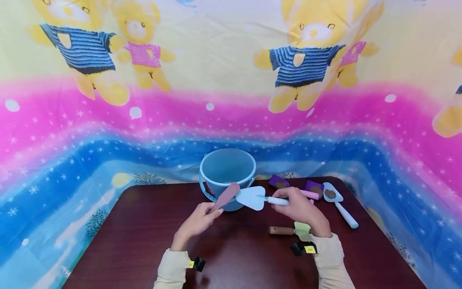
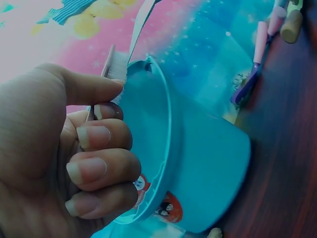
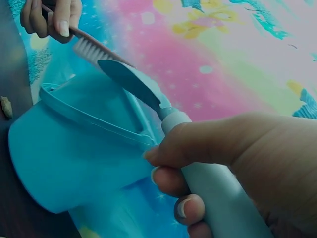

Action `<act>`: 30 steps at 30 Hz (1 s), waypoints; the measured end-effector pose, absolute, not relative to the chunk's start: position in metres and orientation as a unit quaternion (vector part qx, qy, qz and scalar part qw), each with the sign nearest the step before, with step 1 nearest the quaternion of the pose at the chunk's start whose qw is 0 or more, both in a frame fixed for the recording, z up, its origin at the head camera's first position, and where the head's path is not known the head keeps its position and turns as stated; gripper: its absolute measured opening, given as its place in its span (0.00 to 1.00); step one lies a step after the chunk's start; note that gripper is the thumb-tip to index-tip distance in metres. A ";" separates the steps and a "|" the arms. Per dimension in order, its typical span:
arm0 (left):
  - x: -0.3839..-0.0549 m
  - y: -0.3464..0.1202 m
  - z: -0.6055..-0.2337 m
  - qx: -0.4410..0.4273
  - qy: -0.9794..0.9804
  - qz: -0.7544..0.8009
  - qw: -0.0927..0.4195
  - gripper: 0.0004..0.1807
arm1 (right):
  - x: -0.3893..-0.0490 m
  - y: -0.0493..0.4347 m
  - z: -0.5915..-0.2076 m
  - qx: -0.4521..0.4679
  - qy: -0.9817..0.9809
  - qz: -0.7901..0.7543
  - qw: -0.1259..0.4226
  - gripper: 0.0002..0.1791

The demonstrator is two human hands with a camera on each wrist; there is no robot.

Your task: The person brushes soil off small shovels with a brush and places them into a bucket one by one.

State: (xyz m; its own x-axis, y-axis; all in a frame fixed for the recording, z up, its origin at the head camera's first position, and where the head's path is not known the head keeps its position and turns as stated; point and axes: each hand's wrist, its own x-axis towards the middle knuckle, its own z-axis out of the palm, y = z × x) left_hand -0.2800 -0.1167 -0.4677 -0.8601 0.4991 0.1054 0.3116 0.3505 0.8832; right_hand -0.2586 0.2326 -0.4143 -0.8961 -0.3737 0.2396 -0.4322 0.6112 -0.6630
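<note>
In my left hand [image 1: 198,220] I grip a pink brush [image 1: 228,195]; its pale bristles show in both wrist views. My right hand [image 1: 297,206] holds a light blue garden trowel [image 1: 252,198] by its pale handle [image 3: 213,193]. Brush and trowel blade meet, or nearly meet, just above the near rim of a blue bucket [image 1: 227,188]; from these angles I cannot tell if they touch. The bucket stands upright, open at the top, with stickers [image 2: 169,207] on its side.
Right of the bucket lie two purple-bladed tools with brown smears, one blade [image 1: 278,182] farther left, the other [image 1: 315,188] beside a light blue scoop [image 1: 341,204]. A green-bladed trowel with a wooden handle [image 1: 281,230] lies under my right wrist. Bear-print cloth [image 1: 216,80] surrounds the dark table [image 1: 144,224].
</note>
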 end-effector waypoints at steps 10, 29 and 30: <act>-0.277 -0.129 -0.463 0.238 0.800 0.541 0.102 0.14 | -0.266 0.237 -0.406 0.206 -0.882 0.415 0.088 0.05; -0.280 -0.141 -0.454 0.239 0.796 0.550 0.084 0.16 | -0.364 0.176 -0.343 0.241 -0.922 0.286 0.097 0.07; -0.280 -0.141 -0.454 0.238 0.796 0.550 0.085 0.16 | -0.368 0.171 -0.341 0.238 -0.927 0.272 0.093 0.07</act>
State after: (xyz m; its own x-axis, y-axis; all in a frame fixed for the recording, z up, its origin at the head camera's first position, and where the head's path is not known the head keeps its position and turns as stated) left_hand -0.2797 -0.1408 -0.4542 -0.8719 0.4729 0.1274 0.2863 0.2811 0.9160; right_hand -0.3684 0.1708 -0.3412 -0.8690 -0.3915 0.3027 -0.4930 0.7378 -0.4610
